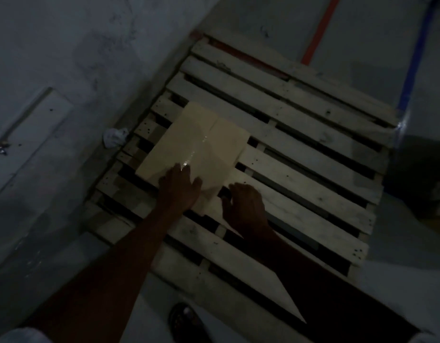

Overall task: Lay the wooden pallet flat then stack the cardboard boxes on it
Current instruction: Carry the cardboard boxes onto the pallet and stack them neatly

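The wooden pallet (pixel 300 154) lies flat on the floor, its slats running from upper left to lower right. One pale cardboard box (pixel 201 142), taped along its top seam, rests on the pallet's left side. My left hand (pixel 179 186) lies flat on the box's near top edge, fingers spread. My right hand (pixel 246 206) is at the box's near right corner, fingers curled against its side. The light is dim, so the exact contact of the right fingers is hard to make out.
A grey wall (pixel 65 58) runs along the pallet's left edge, with a crumpled white rag (pixel 115 137) at its foot. Red tape (pixel 320 30) and blue tape (pixel 414 60) mark the floor beyond. A dark object (pixel 419 174) stands at right. My shoe (pixel 186 323) is near the pallet.
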`<move>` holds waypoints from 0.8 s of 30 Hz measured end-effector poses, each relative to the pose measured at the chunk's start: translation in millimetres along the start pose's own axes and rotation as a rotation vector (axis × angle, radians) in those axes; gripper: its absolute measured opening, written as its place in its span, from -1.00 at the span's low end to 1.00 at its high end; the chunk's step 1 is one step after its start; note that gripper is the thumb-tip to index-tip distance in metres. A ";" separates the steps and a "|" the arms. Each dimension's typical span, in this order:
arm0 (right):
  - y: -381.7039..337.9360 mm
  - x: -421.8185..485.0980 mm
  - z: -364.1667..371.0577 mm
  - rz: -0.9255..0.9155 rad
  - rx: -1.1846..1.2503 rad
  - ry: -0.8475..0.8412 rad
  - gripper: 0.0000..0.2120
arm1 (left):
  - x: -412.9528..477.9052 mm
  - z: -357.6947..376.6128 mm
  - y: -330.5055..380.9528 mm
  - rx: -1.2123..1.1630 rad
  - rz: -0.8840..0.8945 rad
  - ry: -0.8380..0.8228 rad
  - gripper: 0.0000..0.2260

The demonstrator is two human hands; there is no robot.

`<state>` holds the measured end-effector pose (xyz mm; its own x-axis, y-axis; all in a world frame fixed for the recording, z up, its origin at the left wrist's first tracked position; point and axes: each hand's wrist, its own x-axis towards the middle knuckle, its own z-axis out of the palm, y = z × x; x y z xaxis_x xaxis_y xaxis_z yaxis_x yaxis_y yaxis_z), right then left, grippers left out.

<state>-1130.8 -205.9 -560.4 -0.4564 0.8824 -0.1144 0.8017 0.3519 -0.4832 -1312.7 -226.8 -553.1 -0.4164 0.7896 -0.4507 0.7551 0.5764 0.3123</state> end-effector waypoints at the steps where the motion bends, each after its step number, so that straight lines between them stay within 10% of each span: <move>1: 22.6 -12.4 -19.2 0.024 -0.006 0.098 -0.75 | -15.2 1.5 24.0 -0.042 0.027 0.058 -0.47; 10: 291.7 -129.4 -242.2 0.448 -0.192 0.376 -0.35 | -118.2 96.3 344.6 -0.324 0.270 0.049 -0.31; 24: 584.2 -245.3 -474.5 0.932 -0.163 0.634 -0.25 | -213.9 213.8 781.4 -0.325 0.731 -0.193 -0.29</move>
<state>-367.3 -68.6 -402.7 0.5835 0.8044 0.1117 0.7882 -0.5279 -0.3162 -525.3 9.7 -391.5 0.2409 0.9562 -0.1662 0.6047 -0.0140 0.7963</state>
